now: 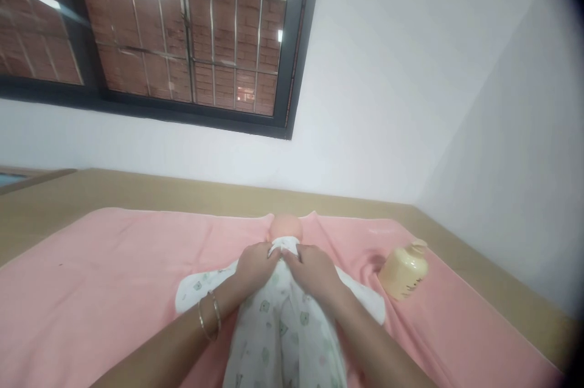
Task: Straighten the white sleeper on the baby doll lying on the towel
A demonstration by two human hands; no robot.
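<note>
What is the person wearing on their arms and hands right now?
Both arms are bare as far as they show, with no sleeves in view. The left hand and the right hand have no gloves. Two thin gold-coloured bangles sit on the left wrist; nothing shows on the right wrist. The picture is too blurred to tell whether there are any rings.

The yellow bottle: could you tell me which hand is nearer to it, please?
Right. The right hand is on the doll's garment, left of the yellow bottle; the left hand lies farther left.
</note>
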